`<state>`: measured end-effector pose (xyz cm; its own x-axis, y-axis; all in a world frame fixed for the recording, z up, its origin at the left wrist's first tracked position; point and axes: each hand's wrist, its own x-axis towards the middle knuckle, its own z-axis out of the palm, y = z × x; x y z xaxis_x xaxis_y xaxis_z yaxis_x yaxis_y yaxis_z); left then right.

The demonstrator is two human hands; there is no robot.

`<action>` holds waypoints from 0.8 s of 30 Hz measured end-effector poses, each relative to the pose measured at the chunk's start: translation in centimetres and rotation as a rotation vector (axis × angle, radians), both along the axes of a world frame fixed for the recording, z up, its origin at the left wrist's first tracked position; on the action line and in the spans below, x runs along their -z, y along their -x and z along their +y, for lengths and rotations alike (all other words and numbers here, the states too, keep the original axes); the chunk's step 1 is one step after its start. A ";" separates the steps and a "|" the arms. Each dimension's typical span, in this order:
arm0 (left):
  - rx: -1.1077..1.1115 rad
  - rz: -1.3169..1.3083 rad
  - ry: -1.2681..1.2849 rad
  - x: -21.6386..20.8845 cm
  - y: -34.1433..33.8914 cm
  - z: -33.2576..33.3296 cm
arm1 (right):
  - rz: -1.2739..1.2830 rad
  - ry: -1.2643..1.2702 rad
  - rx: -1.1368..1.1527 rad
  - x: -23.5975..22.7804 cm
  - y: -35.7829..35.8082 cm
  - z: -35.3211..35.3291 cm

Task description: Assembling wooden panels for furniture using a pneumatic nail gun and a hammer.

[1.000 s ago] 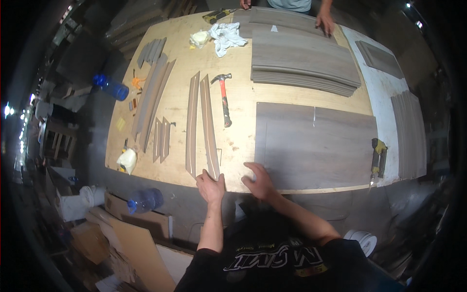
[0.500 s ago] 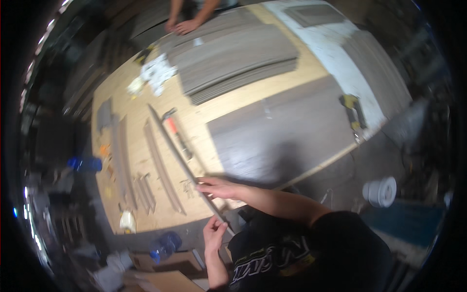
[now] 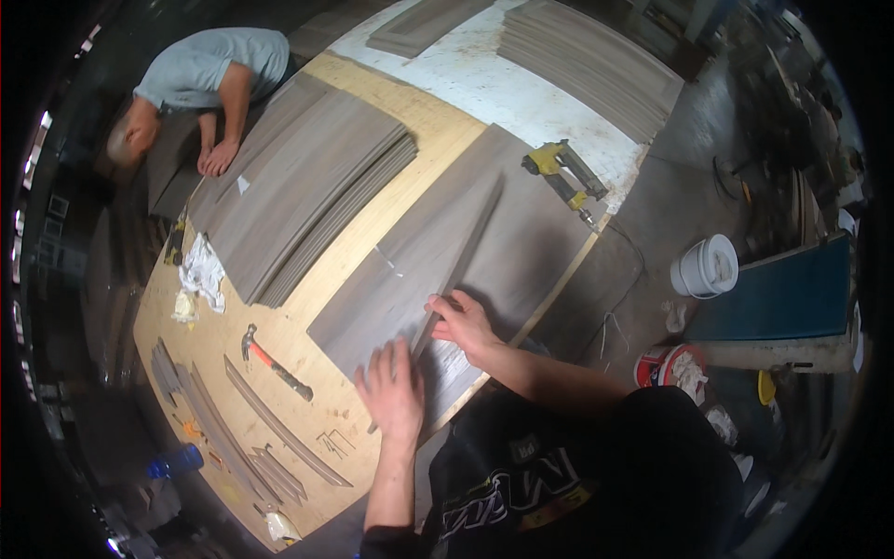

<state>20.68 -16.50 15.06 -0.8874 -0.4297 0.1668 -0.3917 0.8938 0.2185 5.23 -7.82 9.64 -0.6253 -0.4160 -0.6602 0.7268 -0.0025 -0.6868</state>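
Observation:
A long, narrow grey-brown wooden strip (image 3: 477, 226) slants across a large panel (image 3: 363, 303) of similar colour. Thumb and fingers of my right hand (image 3: 464, 326) pinch the strip along its nearer half. My left hand (image 3: 393, 389) lies over the strip's near end with fingers stretched out and spread, partly hiding it. Beyond the strip, a yellow-and-black nail gun (image 3: 565, 174) rests at the panel's far right corner. To the left, a claw hammer (image 3: 272, 361) with an orange and dark handle lies on the plywood tabletop (image 3: 340, 228).
A stack of panels (image 3: 307, 168) stands farther back, with a co-worker (image 3: 214, 70) bent over its far end. More strips (image 3: 279, 424), a white cloth (image 3: 201, 270) and a blue bottle (image 3: 175, 461) are at left. A white bucket (image 3: 705, 266) stands right of the table.
The strip has swung from the bare plywood to over the panel on the right. My left hand has opened out from its grip, and the view has turned rightward.

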 end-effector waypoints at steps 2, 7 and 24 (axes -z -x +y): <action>0.125 -0.012 0.164 1.1 4.3 0.1 | -0.038 -0.025 0.071 -0.1 1.2 0.9; 0.288 -0.035 0.230 4.0 9.5 -1.2 | -0.084 -0.072 0.119 -0.2 5.2 2.4; 0.016 -0.178 -0.484 6.3 9.8 -6.3 | 0.731 -0.250 -0.372 9.8 30.9 7.9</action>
